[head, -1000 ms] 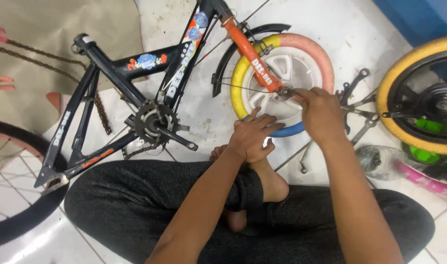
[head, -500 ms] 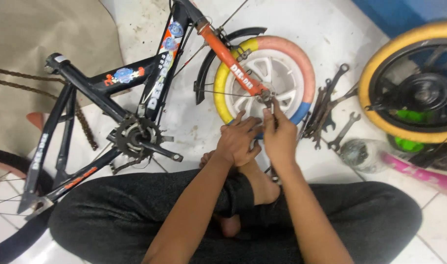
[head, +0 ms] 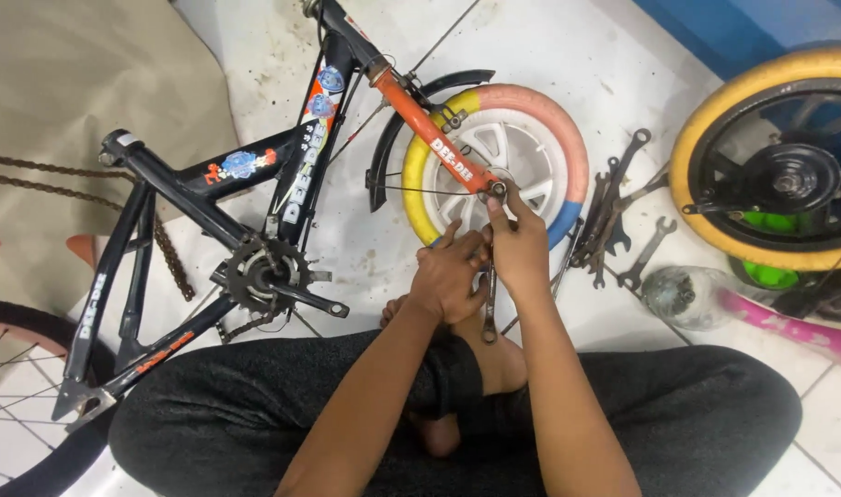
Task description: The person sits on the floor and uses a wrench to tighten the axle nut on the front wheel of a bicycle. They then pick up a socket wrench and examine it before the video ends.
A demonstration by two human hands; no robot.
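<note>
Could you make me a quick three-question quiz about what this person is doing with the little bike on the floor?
1. True or false: the right hand touches the axle end of the small wheel.
2. Which tool hangs below the left hand? A) hammer B) wrench C) pump
3. Fill in: the loose wrenches lie on the ____ floor.

Key: 1 true; 2 B; 3 tiled.
</note>
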